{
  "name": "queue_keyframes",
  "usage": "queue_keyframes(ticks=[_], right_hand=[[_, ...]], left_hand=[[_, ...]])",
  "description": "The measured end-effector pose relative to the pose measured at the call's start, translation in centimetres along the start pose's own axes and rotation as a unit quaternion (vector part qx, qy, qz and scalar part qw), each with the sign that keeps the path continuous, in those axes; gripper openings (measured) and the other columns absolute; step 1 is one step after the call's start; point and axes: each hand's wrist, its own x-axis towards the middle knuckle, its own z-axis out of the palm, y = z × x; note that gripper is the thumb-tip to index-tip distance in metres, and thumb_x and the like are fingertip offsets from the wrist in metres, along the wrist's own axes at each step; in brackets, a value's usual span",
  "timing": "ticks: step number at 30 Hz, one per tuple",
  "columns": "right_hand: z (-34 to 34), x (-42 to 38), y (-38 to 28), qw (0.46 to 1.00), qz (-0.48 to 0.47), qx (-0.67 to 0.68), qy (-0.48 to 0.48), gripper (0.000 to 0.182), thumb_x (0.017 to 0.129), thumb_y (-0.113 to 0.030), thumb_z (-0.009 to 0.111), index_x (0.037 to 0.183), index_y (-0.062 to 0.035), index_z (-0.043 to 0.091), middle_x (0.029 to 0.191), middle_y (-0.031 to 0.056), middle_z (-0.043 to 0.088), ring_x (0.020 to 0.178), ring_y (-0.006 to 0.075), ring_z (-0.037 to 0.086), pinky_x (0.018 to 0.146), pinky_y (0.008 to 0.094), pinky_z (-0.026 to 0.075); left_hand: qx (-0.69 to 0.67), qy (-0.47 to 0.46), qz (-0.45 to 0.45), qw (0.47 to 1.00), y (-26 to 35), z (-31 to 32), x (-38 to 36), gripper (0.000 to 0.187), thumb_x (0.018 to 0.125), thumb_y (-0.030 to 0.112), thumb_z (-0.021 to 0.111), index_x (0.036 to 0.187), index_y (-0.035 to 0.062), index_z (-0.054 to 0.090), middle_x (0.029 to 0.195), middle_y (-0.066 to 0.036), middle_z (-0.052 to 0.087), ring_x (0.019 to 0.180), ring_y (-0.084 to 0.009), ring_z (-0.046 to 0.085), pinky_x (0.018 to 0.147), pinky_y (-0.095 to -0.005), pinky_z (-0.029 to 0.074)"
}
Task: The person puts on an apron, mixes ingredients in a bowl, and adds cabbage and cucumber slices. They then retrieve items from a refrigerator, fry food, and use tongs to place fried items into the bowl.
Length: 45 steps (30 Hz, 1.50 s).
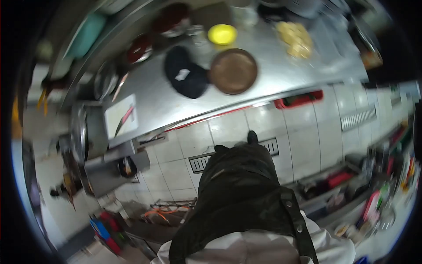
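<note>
Neither of my hands is in view; only my white sleeves (pixel 329 240) and a dark apron (pixel 237 193) show. Before me on the steel counter (pixel 154 97) lies a black cap (pixel 187 72) with a small white label. Touching or nearly touching it is a round brown pan or lid (pixel 233 71). Behind that stands a yellow tub (pixel 222 34) beside a clear glass jar (pixel 198 35). To the left, a knife (pixel 124 120) with a pinkish handle rests on a white cutting board (pixel 132 108).
A clear bag of pale yellow food (pixel 295 39) lies at the counter's right. Dark red pots (pixel 140 48) line the back. Under the front edge sits a red crate (pixel 299 99). Behind me are cluttered sinks (pixel 338 180); a floor drain grate (pixel 200 164) is near my feet.
</note>
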Motion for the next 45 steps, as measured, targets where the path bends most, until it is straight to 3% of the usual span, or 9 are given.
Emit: queue_keyframes(ticks=[8, 15, 19, 24, 28, 31, 35, 41, 45], right_hand=[[3.5, -2.3, -3.7, 0.947, -0.044, 0.302, -0.101, 0.022, 0.091, -0.022, 0.055, 0.090, -0.0002, 0.058, 0.069, 0.0078, 0.054, 0.066, 0.0199, 0.057, 0.068, 0.0332, 0.049], [-13.9, -13.3, -9.9, 0.782, -0.134, 0.411, -0.449, 0.023, 0.094, -0.020, 0.054, 0.087, 0.0015, 0.057, 0.065, 0.0026, 0.051, 0.059, 0.0145, 0.052, 0.062, 0.0295, 0.045], [-14.5, -16.4, -19.7, 0.879, -0.349, 0.248, -0.212, 0.033, 0.097, -0.035, 0.046, 0.096, -0.0027, 0.052, 0.058, 0.0017, 0.048, 0.053, 0.0092, 0.046, 0.057, 0.0253, 0.044], [-14.3, -15.2, -27.4, 0.833, -0.315, 0.433, -0.143, 0.031, 0.095, -0.037, 0.048, 0.101, -0.0070, 0.049, 0.057, 0.0019, 0.044, 0.040, 0.0078, 0.036, 0.036, 0.0226, 0.033], [-12.9, -13.4, -34.9, 0.840, -0.362, 0.359, -0.184, 0.031, 0.095, -0.037, 0.049, 0.098, -0.0059, 0.047, 0.056, 0.0002, 0.042, 0.041, 0.0077, 0.039, 0.044, 0.0234, 0.041], [-10.6, -12.1, -38.7, 0.873, -0.380, 0.173, -0.251, 0.033, 0.096, -0.038, 0.045, 0.097, -0.0055, 0.048, 0.058, 0.0003, 0.043, 0.040, 0.0076, 0.038, 0.040, 0.0232, 0.037], [-9.7, -11.9, -41.6, 0.891, -0.355, 0.090, -0.268, 0.032, 0.098, -0.034, 0.041, 0.104, -0.0039, 0.049, 0.058, 0.0001, 0.042, 0.037, 0.0068, 0.035, 0.035, 0.0214, 0.030], [-6.7, -14.4, -45.6, 0.896, -0.338, 0.064, -0.280, 0.033, 0.099, -0.030, 0.040, 0.117, -0.0048, 0.050, 0.060, -0.0014, 0.042, 0.038, 0.0038, 0.032, 0.034, 0.0187, 0.026], [-5.7, -14.6, -46.6, 0.883, -0.363, 0.041, -0.294, 0.033, 0.099, -0.032, 0.042, 0.115, -0.0053, 0.052, 0.062, -0.0010, 0.045, 0.039, 0.0039, 0.032, 0.034, 0.0191, 0.026]], left_hand=[[0.094, -0.035, 0.030, 0.995, 7.9, 4.3, 2.7, 0.017, 0.080, 0.011, 0.065, 0.093, 0.0033, 0.056, 0.073, -0.002, 0.053, 0.066, -0.0096, 0.050, 0.056, -0.0264, 0.040], [0.121, -0.041, 0.036, 0.991, 11.1, 5.4, 2.9, 0.019, 0.079, 0.010, 0.067, 0.093, 0.0044, 0.055, 0.072, -0.001, 0.052, 0.065, -0.0097, 0.050, 0.056, -0.0263, 0.039], [0.105, -0.029, 0.043, 0.993, 12.8, 5.0, 2.0, 0.021, 0.078, 0.010, 0.068, 0.093, 0.0050, 0.054, 0.071, -0.001, 0.051, 0.064, -0.0098, 0.050, 0.055, -0.0263, 0.039], [0.063, -0.044, 0.020, 0.997, 14.7, 5.8, 1.0, 0.023, 0.076, 0.009, 0.069, 0.093, 0.0058, 0.053, 0.071, -0.001, 0.051, 0.063, -0.0099, 0.050, 0.055, -0.0263, 0.038], [0.011, -0.366, -0.002, 0.931, 15.8, 4.0, 4.5, 0.040, 0.070, 0.009, 0.074, 0.102, 0.0057, 0.050, 0.074, 0.001, 0.051, 0.066, -0.0104, 0.051, 0.059, -0.0248, 0.040], [-0.122, -0.481, -0.048, 0.867, 13.9, 1.1, 5.6, 0.059, 0.060, 0.001, 0.074, 0.113, 0.0034, 0.049, 0.082, 0.001, 0.052, 0.071, -0.0092, 0.052, 0.064, -0.0225, 0.041], [-0.299, -0.489, -0.132, 0.809, 10.5, -0.8, 4.8, 0.093, 0.048, -0.011, 0.058, 0.137, 0.0011, 0.033, 0.101, -0.002, 0.055, 0.074, -0.0077, 0.053, 0.066, -0.0166, 0.041], [-0.330, -0.506, -0.100, 0.790, 14.0, -2.5, 0.4, 0.100, 0.051, -0.007, 0.058, 0.143, 0.0009, 0.019, 0.129, -0.007, 0.046, 0.059, -0.0029, 0.051, 0.053, -0.0142, 0.039], [-0.339, -0.490, -0.042, 0.802, 15.6, -3.0, -1.9, 0.089, 0.065, 0.006, 0.064, 0.142, 0.0020, 0.021, 0.124, -0.007, 0.044, 0.055, -0.0028, 0.047, 0.053, -0.0140, 0.036]])
